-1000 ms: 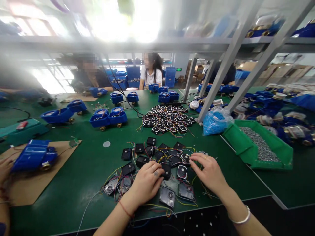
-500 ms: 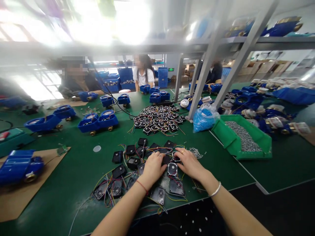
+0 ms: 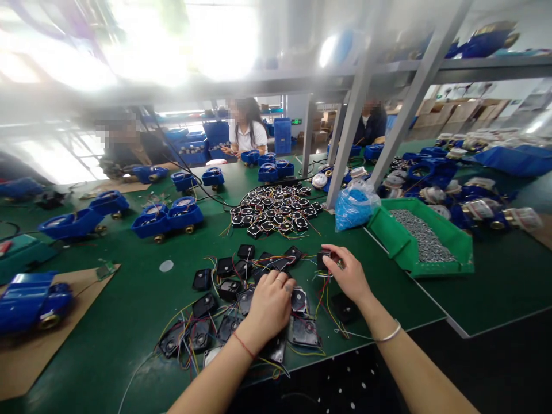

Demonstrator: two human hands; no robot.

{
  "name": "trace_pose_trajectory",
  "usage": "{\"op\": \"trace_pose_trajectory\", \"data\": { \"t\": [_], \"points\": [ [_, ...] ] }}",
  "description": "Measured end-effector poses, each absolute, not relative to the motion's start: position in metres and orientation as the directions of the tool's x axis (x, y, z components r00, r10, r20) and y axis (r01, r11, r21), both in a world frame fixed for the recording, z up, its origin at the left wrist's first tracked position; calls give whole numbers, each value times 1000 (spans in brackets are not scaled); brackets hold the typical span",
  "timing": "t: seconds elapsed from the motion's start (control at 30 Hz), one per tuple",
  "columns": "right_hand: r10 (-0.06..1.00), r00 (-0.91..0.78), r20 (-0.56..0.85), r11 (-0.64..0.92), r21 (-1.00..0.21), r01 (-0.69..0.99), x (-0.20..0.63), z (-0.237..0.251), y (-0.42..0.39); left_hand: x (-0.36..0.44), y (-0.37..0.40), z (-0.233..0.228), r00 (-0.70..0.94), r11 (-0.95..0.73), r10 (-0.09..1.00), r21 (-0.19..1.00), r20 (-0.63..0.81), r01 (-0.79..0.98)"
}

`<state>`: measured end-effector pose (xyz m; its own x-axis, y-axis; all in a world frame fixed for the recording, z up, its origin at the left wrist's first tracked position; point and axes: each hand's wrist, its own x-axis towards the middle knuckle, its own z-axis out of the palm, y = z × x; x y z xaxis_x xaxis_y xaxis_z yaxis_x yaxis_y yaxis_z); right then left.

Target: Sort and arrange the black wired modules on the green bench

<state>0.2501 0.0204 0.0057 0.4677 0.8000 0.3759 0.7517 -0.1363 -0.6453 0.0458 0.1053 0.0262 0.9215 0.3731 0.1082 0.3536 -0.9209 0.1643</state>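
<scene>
Head view: right hand (image 3: pixel 349 276) now grips a black module (image 3: pixel 321 261).

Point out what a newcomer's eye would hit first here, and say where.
Probably the two bare hands at front centre: the right hand holds a small black box, while the left hand is among scattered, wired boxes. Behind them lies a dense pile of black parts. To the right, a bright green bin holds small metal pieces.
</scene>
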Motion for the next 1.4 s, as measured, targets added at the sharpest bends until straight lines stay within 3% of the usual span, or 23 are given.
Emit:
{"op": "trace_pose_trajectory", "data": {
  "t": [0.13,0.27,0.37,0.53,0.6,0.67,0.8,0.93,1.0,1.13,1.23,1.3,1.4],
  "points": [
    [837,438,328,-55,-747,663,243,-6,30,52,98,26,995,-997,50,71,87,44],
    [891,344,297,-35,-710,703,231,-16,33,59,100,18,999,-1000,-1,6,40,-1],
    [911,304,279,-73,-617,783,231,-14,28,55,103,14,995,-996,56,78,77,50],
    [911,329,250,-152,-537,830,237,-7,21,40,104,8,916,-778,364,596,170,198],
    [918,318,238,-141,-553,821,236,-8,22,37,103,4,870,-668,462,712,172,215],
    [924,302,236,-117,-578,808,232,-13,24,38,103,0,880,-644,440,746,178,171],
    [913,308,268,-100,-584,805,228,-24,24,39,102,-3,938,-759,292,642,188,108],
    [902,307,303,-119,-510,852,231,-25,19,31,102,-3,912,-885,345,400,221,238],
    [908,286,307,-127,-448,885,232,-23,15,24,101,-1,916,-885,352,389,194,257],
    [921,249,301,-138,-346,928,231,-21,9,19,97,0,967,-883,224,444,121,149],
    [923,240,301,-144,-306,941,227,-17,9,24,95,0,978,-926,187,349,90,145],
    [906,262,333,-179,-259,949,224,-10,13,27,95,3,975,-941,189,306,119,145],
    [915,194,354,-146,-158,977,218,6,30,24,92,14,956,-929,220,342,194,145]
  ]
}}
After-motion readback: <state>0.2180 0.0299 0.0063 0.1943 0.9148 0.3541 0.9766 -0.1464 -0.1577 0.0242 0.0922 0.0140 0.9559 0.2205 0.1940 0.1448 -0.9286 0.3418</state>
